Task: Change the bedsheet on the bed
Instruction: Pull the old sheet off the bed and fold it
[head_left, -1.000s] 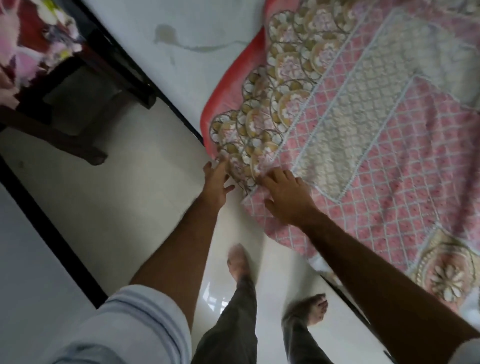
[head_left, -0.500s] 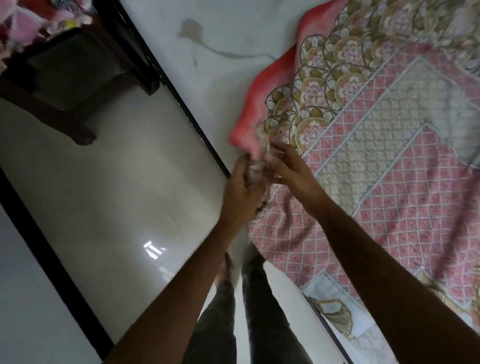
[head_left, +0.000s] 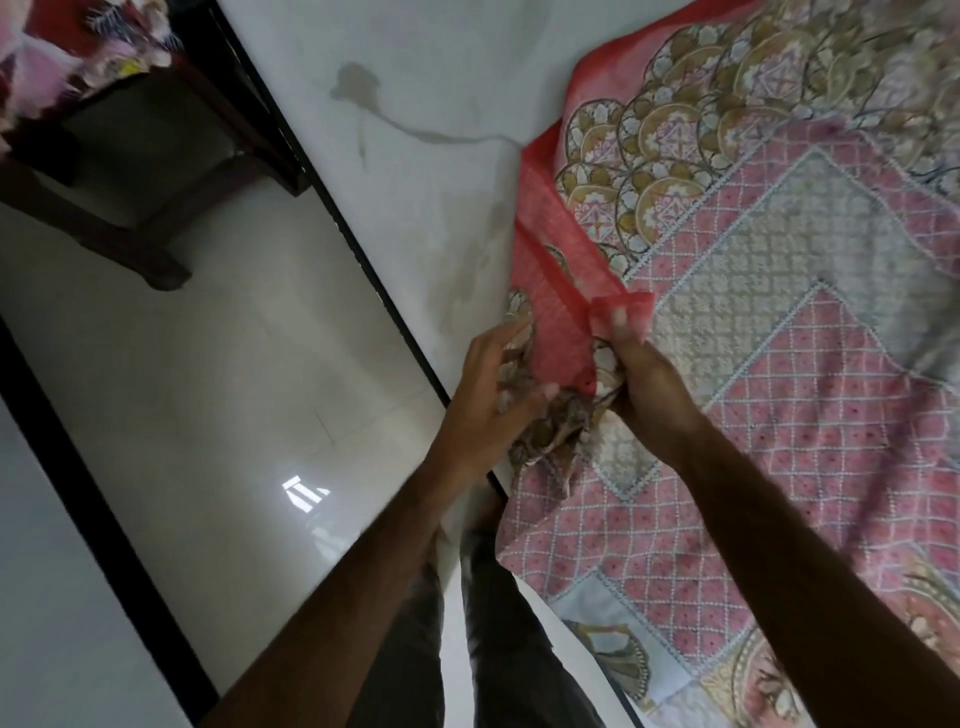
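Both hands, left hand (head_left: 485, 395) and right hand (head_left: 641, 387), are gripping the bunched corner of the patterned bedsheet (head_left: 810, 332); beyond the grip white mattress (head_left: 441, 93) is lying bare, so removal is looking partly done.

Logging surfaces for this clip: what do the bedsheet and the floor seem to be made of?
Bedsheet: thin woven cloth, probably cotton, matte and printed; it creases and bunches where both hands grip it.
Floor: polished tile or stone, glossy; it mirrors a bright light and shows faint joint lines.
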